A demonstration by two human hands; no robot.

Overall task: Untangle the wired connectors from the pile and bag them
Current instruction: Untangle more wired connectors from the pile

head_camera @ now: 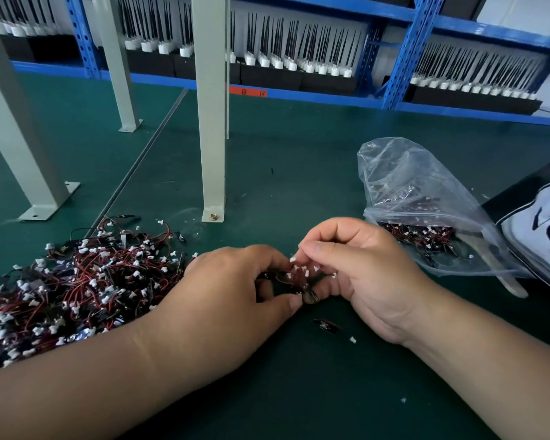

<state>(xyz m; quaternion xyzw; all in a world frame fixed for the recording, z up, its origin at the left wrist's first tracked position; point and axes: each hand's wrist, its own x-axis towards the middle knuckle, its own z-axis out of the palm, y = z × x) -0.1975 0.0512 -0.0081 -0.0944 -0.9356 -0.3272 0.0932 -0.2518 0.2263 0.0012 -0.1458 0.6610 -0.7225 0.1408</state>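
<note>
- The left hand [235,281] and right hand [356,268] are pinching a connector bunch [302,276], its white plugs pointing away.
- The pile [77,287] is lying left, the bag [426,198] right.

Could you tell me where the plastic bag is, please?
In the head view, the plastic bag lies on the green mat at right, just beyond the right hand.
</note>
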